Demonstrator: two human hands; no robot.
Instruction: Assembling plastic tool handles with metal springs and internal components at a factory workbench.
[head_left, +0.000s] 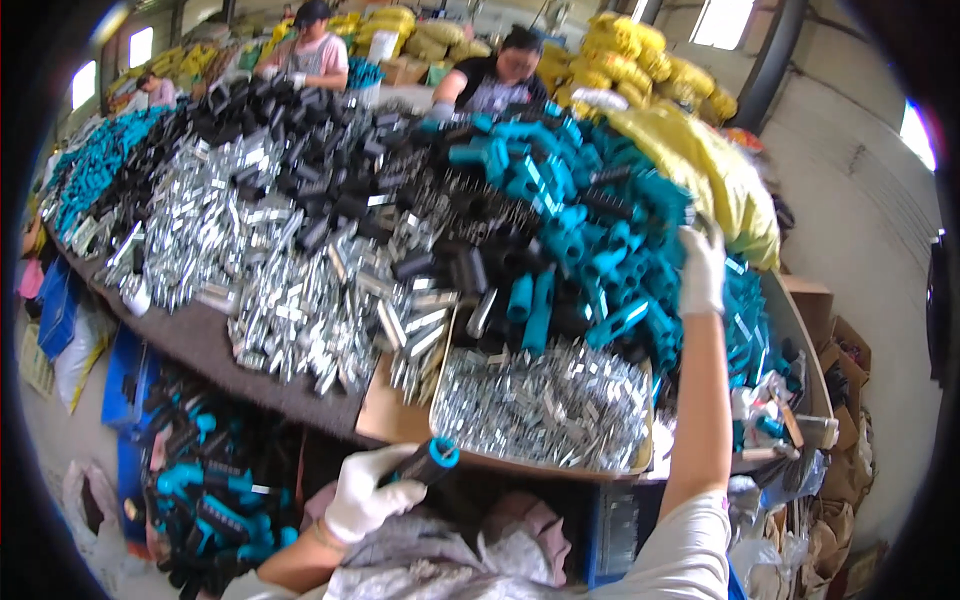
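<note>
Low at the front, my gloved left hand (366,494) is closed round a short black plastic tube (428,462) with a teal ring at its end. My right arm stretches forward, and my gloved right hand (703,268) touches the right side of a heap of teal plastic tubes (610,250); its fingers are blurred against the heap, so their grip is unclear. Between the hands, a shallow tray (432,415) holds many small shiny metal pieces (545,405). Left of it lies a wide heap of flat silver metal parts (300,300), with black plastic parts (330,150) behind.
Below the table's left edge, a blue crate (125,375) stands beside a pile of black and teal pieces (215,490). A yellow sack (710,180) lies at the table's right rim. Two people (497,80) (318,50) work across the table. Cardboard boxes (845,370) stand at right.
</note>
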